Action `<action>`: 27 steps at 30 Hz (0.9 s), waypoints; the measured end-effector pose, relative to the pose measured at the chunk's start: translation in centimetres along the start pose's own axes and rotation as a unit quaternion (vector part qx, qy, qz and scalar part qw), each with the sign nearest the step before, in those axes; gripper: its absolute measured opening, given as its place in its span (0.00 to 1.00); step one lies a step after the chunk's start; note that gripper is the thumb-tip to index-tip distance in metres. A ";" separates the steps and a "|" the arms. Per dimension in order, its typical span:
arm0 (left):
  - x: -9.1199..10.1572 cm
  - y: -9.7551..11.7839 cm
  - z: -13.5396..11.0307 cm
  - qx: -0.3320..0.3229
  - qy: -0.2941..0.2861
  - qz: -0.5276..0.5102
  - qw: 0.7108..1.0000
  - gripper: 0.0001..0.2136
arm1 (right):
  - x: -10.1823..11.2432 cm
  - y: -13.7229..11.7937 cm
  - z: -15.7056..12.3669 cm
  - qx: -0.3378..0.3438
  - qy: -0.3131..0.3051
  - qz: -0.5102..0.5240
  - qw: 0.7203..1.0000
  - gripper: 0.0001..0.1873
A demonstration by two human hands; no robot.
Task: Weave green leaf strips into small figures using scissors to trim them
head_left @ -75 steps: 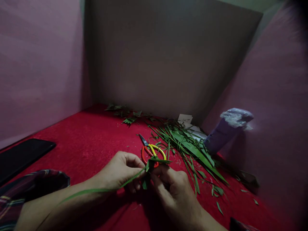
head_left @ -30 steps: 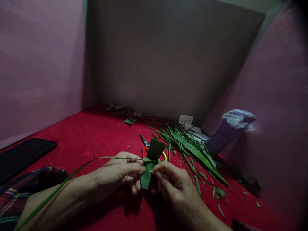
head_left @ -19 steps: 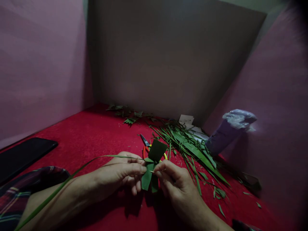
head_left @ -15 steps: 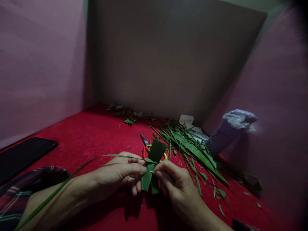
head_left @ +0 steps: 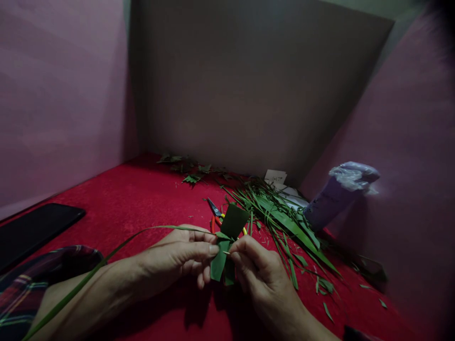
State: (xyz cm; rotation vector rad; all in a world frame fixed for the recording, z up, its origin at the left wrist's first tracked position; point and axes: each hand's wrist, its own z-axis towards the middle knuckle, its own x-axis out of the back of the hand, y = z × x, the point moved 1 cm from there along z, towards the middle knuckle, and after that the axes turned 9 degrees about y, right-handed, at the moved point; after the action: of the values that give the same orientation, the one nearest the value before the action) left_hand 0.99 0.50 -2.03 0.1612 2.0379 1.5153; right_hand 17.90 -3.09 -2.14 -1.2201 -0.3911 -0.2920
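Observation:
Between my hands is a folded green leaf piece (head_left: 235, 221), with one flap standing up and others pointing down. My left hand (head_left: 188, 253) pinches its left side between thumb and fingers. A long narrow leaf strip (head_left: 122, 245) runs from the folded piece over my left forearm to the lower left. My right hand (head_left: 261, 265) is closed at the piece's right side, thumb and forefinger pinching a thin pale pointed stick (head_left: 226, 253), like a toothpick, whose tip lies against the leaf. Scissors (head_left: 214, 208) with red and yellow handles lie just behind, partly hidden by the leaf.
Red cloth (head_left: 142, 194) covers the table. A heap of long green leaves (head_left: 280, 218) lies at the right, jagged leaves (head_left: 192, 178) at the back. A wrapped purple package (head_left: 330, 196) leans by the right wall; a dark flat device (head_left: 39, 229) lies at the left.
Both hands and the folded leaf have shifted very slightly to the right. The upright flap leans a little more to the right. Both grips stay the same.

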 end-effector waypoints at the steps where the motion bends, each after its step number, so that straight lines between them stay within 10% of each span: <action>1: 0.0 0.0 -0.1 -0.001 0.001 -0.001 1.000 0.05 | 0.0 0.0 0.0 0.003 0.002 -0.009 1.000 0.11; 27: -0.4 0.4 -0.3 -0.026 0.027 0.003 0.999 0.05 | 0.1 0.1 -0.1 0.021 -0.006 -0.020 1.000 0.11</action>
State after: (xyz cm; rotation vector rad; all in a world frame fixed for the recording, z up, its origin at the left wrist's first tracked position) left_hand 1.07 0.17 -1.48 0.1066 2.0389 1.5910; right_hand 18.05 -3.19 -2.24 -1.1745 -0.4311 -0.3092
